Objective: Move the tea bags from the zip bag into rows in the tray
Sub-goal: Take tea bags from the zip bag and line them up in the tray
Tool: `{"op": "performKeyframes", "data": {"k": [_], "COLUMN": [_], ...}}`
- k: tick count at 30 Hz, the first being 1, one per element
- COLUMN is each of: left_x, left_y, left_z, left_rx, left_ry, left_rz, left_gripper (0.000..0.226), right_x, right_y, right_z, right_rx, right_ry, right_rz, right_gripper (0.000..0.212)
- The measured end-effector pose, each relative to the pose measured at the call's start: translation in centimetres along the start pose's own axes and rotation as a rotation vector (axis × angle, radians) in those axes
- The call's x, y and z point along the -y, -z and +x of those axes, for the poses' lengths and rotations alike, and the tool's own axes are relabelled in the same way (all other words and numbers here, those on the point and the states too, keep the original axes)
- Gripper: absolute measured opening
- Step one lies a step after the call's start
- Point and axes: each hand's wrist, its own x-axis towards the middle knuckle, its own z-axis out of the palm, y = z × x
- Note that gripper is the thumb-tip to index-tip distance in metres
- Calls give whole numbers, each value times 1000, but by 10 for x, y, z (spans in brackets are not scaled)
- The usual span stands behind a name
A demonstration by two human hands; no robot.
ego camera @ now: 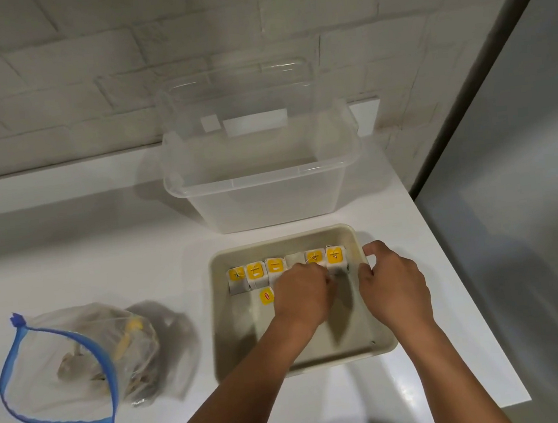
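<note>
We're starting row two: our left hand (301, 286) seems to pinch a tea bag (337, 263) into the tray (384, 341) by the worktop's right edge, right hand (393, 278) gripping its rim; next, the zip bag (76, 363).

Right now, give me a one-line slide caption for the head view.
Both hands, left and right, line up tea bags in the tray; zip bag lies open to the left.

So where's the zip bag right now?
The zip bag lies open on the white counter, left of the tray, away from both hands.
</note>
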Motion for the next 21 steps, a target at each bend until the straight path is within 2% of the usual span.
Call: {"op": "performKeyframes", "data": {"k": [4, 7, 13, 21], "left_x": [-9, -11, -12, -24], "left_y": [-7, -6, 1, 6], "left_z": [-11, -12, -17, -11], "left_rx": [111, 126, 149, 262], "left_ry": [-82, -87, -83, -71], "left_rz": [30, 47, 88, 57], "left_gripper": [27, 25, 34, 53], "right_x": [1, 1, 2, 3], "right_y": [1, 1, 1, 4], "right_z": [0, 0, 0, 0], "right_rx": [3, 4, 2, 26], "right_ry": [-1, -4, 3, -10], "right_rz": [-6, -8, -12, -35], "right_gripper": [23, 23, 24, 24]}}
